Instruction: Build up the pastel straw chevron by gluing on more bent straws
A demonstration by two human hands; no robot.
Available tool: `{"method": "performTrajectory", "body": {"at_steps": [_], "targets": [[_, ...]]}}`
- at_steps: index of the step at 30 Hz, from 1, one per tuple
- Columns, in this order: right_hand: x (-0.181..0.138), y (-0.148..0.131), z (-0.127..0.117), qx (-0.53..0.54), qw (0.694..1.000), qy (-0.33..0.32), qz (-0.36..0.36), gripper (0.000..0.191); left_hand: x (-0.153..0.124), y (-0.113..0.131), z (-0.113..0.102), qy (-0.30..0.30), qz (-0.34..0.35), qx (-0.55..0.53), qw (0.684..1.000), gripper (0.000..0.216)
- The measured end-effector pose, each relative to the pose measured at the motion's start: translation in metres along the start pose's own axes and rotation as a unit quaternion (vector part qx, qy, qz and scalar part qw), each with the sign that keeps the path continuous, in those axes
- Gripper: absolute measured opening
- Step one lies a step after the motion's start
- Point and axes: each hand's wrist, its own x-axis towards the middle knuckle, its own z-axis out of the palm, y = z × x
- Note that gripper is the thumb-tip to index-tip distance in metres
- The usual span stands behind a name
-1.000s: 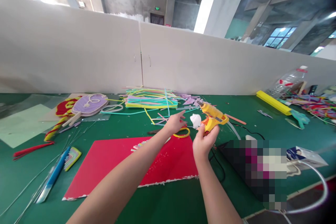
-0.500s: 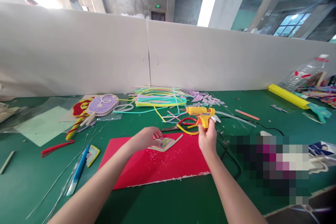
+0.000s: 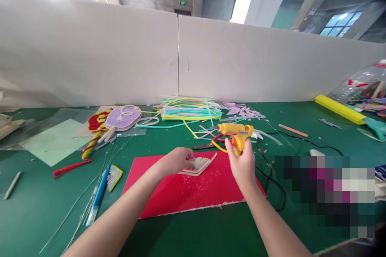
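Note:
My right hand (image 3: 243, 162) is closed around the grip of a yellow hot glue gun (image 3: 235, 129). The gun is held above the table, nozzle to the left. My left hand (image 3: 176, 161) has its fingers bent onto the left end of a striped pastel piece made of bent pipe cleaners (image 3: 201, 164); the fingertips are partly hidden. That piece is on a red board (image 3: 193, 192) with small bits of fluff scattered over it. Beneath and behind the glue gun are scissors (image 3: 203, 146), partly covered.
A bundle of pastel pipe cleaners (image 3: 189, 111) lies at the back, with purple offcuts (image 3: 245, 110) beside it. To the left are a purple fan-shaped piece (image 3: 123, 118), a small rainbow piece (image 3: 114, 177), a blue pen-like tool (image 3: 102, 186) and thin wires. A black cord (image 3: 282, 190) curls at right.
The whole view has shifted slightly, so things appear further right. My right hand has the glue gun a little differently angled. My left hand stays at the striped piece.

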Motion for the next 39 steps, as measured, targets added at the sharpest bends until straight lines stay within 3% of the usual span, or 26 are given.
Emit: {"method": "performTrajectory", "body": {"at_steps": [6,9,11,15,19,39], "targets": [[0.000,0.013,0.000,0.015,1.000,-0.001,-0.009,0.033,0.004,-0.005,-0.017,-0.003,-0.002,-0.128,0.992,0.024],[-0.001,0.012,-0.001,0.010,1.000,-0.018,-0.019,0.032,0.005,-0.002,-0.023,0.019,-0.013,-0.233,0.972,0.024],[-0.002,0.012,0.000,0.012,0.999,-0.028,-0.032,0.030,0.004,0.001,-0.025,0.040,-0.029,-0.368,0.928,0.026],[-0.005,0.014,0.001,0.010,0.995,-0.067,-0.073,0.026,0.002,0.006,-0.026,0.035,-0.070,-0.590,0.803,0.020],[-0.005,0.019,0.002,-0.020,0.984,-0.116,-0.133,0.019,0.003,0.009,-0.026,0.027,-0.097,-0.657,0.748,0.007],[-0.003,0.025,0.005,-0.048,0.961,-0.131,-0.238,0.009,-0.001,0.018,-0.025,0.015,-0.118,-0.663,0.739,0.012]]}}
